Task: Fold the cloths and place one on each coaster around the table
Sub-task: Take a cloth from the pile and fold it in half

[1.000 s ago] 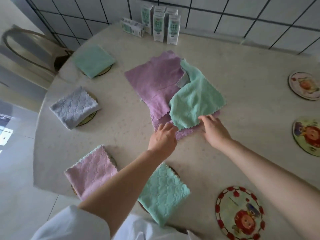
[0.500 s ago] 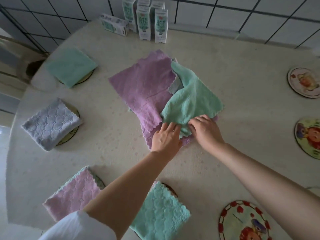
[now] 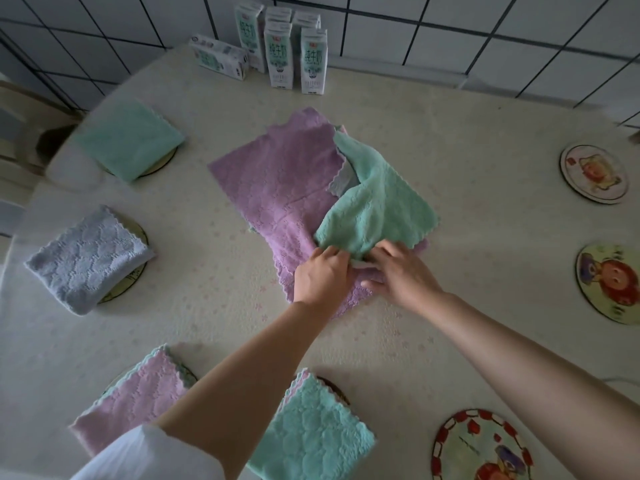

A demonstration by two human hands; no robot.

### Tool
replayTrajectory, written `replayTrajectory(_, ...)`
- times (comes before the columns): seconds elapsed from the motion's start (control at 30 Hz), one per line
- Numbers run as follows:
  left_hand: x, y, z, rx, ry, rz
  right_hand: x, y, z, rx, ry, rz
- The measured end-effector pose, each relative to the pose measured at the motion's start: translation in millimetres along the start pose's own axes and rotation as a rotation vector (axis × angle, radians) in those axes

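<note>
Big pale table (image 3: 450, 150) takes up most of the room, pushed vs. the tiled wall. In the middle lies the unfolded pile: a purple cloth (image 3: 277, 188) spread flat w/ a green cloth (image 3: 377, 209) rumpled over its right half. That's prob. the work spot, as it's in reach of both arms.

Four folded cloths already sit on coasters along the left and near rim: far green one (image 3: 128, 140), grey one (image 3: 86, 258), pink one (image 3: 138, 396), near green one (image 3: 311, 427). Three bare coasters (image 3: 594, 173) wait on the right side, so I'd say approx. half done.

Milk cartons (image 3: 294, 53) stand at the far edge, well apart from the pile.

Left hand (image 3: 322, 275) has its fingers bunched and curled, tips tucked into the green cloth's near corner. Right hand (image 3: 405, 275) is just beside it, fingers together over the hem and thumb out beneath, pinching it. Looks like they're lifting that corner to free the green cloth.

Plenty of bare tabletop to the right for folding; the near edge is crowded w/ finished cloths.
</note>
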State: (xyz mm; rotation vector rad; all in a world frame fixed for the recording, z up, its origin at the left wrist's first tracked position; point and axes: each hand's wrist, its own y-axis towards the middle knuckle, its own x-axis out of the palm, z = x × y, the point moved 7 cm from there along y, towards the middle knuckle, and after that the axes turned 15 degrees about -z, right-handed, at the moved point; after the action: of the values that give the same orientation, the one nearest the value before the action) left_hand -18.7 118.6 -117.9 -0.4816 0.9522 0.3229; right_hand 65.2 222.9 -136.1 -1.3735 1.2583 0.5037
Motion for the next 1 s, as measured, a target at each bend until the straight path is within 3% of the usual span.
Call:
replayTrajectory(0.1, -20, -3, 0, 0.014, -0.135, 0.065, -8, 3, 5, 0.068, 0.041, 0.032)
replayTrajectory(0.2, -37, -7, 7, 0.149, -0.28, 0.081, -27, 5, 18, 0.162, 0.078, 0.098)
replayTrajectory(0.3, -53, -12, 17, 0.261, -0.318, 0.063, -47, 5, 39, 0.227, 0.076, 0.142)
replayTrajectory(0.4, -71, -17, 20, 0.257, -0.346, 0.087, -67, 1, 62, 0.271, 0.148, 0.158)
replayTrajectory(0.67, -111, -13, 35, 0.075, -0.308, 0.187, -148, -27, 90, 0.171, 0.418, 0.528)
replayTrajectory(0.83, -160, -5, 87, 0.096, -0.276, 0.379, -215, -57, 110, 0.13, 0.518, 0.689)
replayTrajectory(1.0, -166, -21, 147, 0.203, -0.229, 0.497, -243, -134, 125, 0.032, 0.385, 0.779)
